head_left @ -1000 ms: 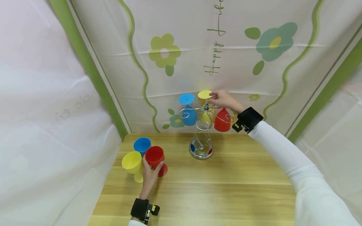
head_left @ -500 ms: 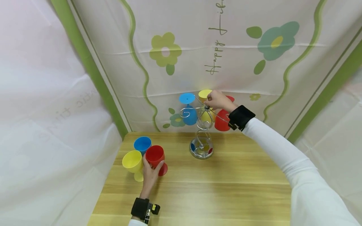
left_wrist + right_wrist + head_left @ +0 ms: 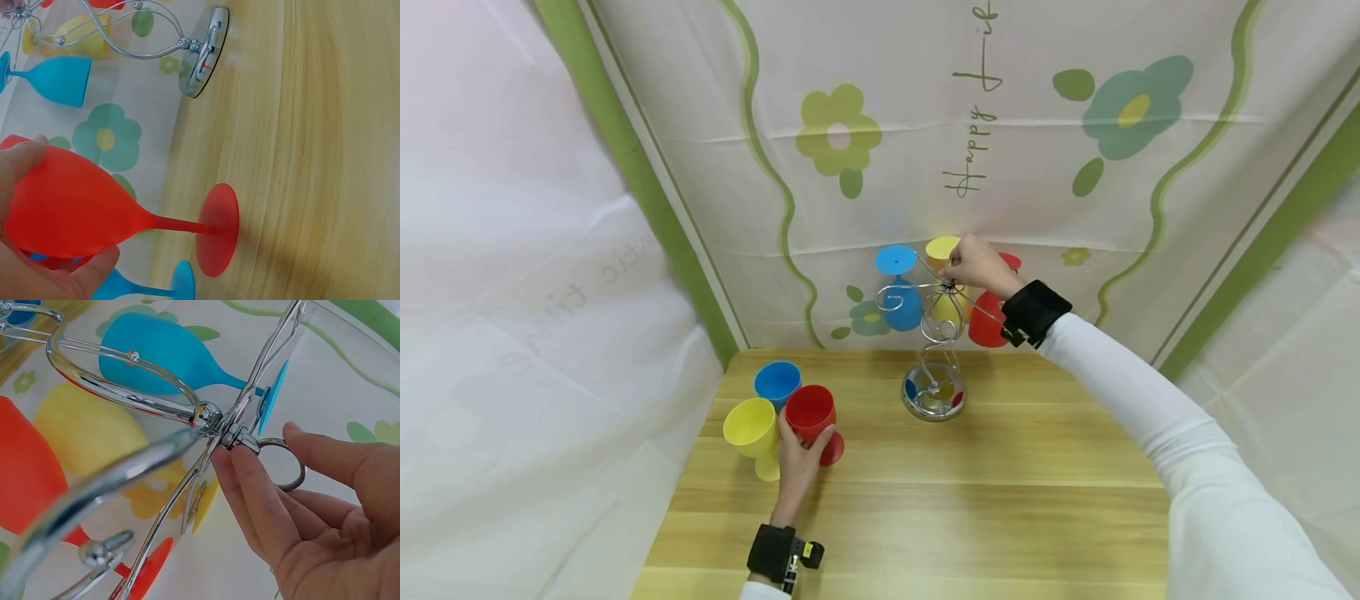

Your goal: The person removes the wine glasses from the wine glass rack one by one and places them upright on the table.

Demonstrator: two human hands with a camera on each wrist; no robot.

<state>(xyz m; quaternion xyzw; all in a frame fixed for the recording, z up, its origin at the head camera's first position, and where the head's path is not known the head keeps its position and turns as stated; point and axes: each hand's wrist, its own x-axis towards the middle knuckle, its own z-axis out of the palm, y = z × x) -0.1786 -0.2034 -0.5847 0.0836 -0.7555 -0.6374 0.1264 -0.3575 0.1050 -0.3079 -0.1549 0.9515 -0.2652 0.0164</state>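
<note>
On the left, my left hand grips a red goblet round its bowl, its foot on or close to the table. A yellow goblet and a blue goblet stand upright beside it. At the back stands a chrome goblet rack. Upside down from its arms hang a blue goblet, a yellow goblet and a red goblet. My right hand is at the rack's top, thumb and fingers about its metal ring.
The wooden table reaches back to a flower-printed cloth behind the rack. More cloth hangs at both sides. The rack's curled arms stick out round its top, near my right hand.
My right hand has left the hanging yellow goblet's foot and moved left and slightly toward me, to the rack's top ring. My left hand and its red goblet stay put.
</note>
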